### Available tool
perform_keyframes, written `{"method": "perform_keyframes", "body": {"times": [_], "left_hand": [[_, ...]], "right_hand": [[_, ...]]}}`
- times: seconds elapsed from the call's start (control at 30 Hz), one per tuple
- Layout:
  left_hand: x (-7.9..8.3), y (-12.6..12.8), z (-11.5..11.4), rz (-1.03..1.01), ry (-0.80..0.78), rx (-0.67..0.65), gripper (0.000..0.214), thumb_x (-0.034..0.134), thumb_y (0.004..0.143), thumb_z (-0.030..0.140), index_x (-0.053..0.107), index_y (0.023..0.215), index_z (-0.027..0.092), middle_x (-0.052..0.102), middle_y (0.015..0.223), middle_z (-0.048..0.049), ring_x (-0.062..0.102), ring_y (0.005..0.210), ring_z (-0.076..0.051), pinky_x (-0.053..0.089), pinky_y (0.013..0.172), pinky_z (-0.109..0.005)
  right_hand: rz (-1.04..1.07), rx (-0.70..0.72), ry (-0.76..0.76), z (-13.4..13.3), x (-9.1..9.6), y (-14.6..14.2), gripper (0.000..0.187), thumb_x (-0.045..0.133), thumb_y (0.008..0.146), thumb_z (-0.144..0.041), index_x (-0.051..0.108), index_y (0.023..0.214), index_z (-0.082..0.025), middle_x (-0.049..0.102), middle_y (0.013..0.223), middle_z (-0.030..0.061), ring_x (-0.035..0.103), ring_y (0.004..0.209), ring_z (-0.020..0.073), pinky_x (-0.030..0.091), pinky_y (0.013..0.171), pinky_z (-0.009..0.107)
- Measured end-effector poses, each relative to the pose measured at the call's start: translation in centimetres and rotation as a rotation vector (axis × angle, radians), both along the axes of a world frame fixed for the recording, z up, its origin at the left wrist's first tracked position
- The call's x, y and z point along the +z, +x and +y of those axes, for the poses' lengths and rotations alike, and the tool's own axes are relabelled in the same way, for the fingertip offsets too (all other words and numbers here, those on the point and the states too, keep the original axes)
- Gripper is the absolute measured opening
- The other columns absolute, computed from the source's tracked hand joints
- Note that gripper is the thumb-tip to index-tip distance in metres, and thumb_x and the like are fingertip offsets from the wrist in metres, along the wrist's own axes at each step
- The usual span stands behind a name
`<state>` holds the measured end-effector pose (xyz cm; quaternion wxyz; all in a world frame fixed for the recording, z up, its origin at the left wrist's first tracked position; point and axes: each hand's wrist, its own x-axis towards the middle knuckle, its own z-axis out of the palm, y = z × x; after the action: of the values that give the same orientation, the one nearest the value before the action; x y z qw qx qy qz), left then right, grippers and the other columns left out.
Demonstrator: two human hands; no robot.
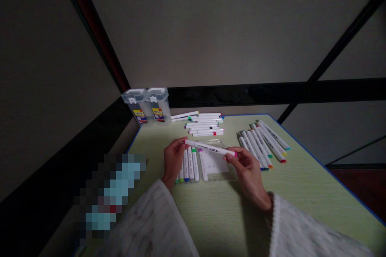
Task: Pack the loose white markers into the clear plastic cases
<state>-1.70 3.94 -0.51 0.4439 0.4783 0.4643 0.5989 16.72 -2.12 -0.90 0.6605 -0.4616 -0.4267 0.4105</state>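
A white marker with pink ends (211, 148) is held level between my two hands. My left hand (175, 160) pinches its left end, and my right hand (249, 172) grips the right end between thumb and fingers. Below the marker lies a clear plastic tray (230, 174) with a white sheet in it. One purple-ended marker (203, 164) lies along the tray's left side. Just left of that, a row of white markers (190, 166) with green, blue and grey ends lies side by side, partly hidden by my left hand.
Two clear lidded boxes (137, 106) with yellow labels stand at the back left. A stack of white markers (206, 122) lies at the back. Several more markers (261, 142) fan out on the right. The pale green table (217, 213) has a blue edge; a pixelated patch covers the left.
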Motion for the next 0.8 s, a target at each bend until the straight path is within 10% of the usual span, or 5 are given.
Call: {"method": "perform_keyframes", "body": {"times": [0.8], "left_hand": [[0.37,0.79,-0.68,0.041,-0.085,-0.085,0.020,0.069,0.055,0.018,0.065,0.074,0.013,0.068,0.069,-0.0036,0.063,0.064,-0.014,0.048,0.061,-0.023]], "right_hand": [[0.236,-0.053,-0.034,0.18,0.15,-0.19,0.030,0.069,0.066,-0.029,0.056,0.092,-0.023,0.065,0.078,-0.0025,0.061,0.069,0.0102,0.046,0.068,0.024]]}}
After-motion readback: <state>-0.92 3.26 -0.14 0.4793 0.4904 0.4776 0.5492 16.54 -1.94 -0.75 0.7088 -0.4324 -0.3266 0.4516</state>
